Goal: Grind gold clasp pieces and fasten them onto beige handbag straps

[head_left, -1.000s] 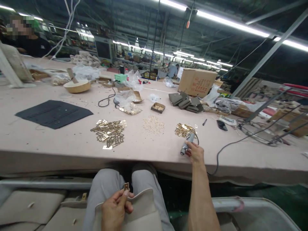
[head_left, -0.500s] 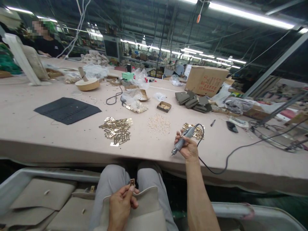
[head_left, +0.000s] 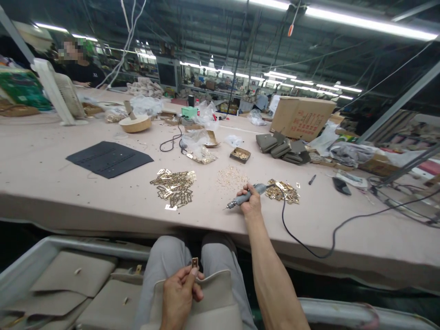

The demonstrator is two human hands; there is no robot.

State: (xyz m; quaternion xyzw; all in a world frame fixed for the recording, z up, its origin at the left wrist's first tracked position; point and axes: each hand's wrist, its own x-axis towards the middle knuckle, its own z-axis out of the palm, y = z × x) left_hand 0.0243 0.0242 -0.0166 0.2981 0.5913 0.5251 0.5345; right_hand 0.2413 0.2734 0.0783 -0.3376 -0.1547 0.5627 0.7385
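Note:
My right hand (head_left: pixel 252 203) grips a grey corded electric screwdriver (head_left: pixel 244 197) above the table's near edge, its bit pointing left. Its black cable (head_left: pixel 309 243) trails off to the right. My left hand (head_left: pixel 178 293) rests in my lap, pinching a small gold metal plate (head_left: pixel 195 263) against the top edge of a beige bag (head_left: pixel 209 298). On the table (head_left: pixel 68 197) lie a pile of gold plates (head_left: pixel 174 189), a scatter of small screws (head_left: pixel 232 175) and a second gold pile (head_left: pixel 284 190) just right of my right hand.
A black mat (head_left: pixel 109 158) lies at the left, a small box of screws (head_left: pixel 239 155) and grey pouches (head_left: pixel 283 149) further back, a cardboard box (head_left: pixel 301 117) behind. Beige bag panels (head_left: pixel 68 279) fill a bin at lower left. Another person (head_left: pixel 80 64) stands at the far left.
My right hand lifted the screwdriver off the table and swung it left, its bit now pointing left. My left hand kept its pinch on the gold plate.

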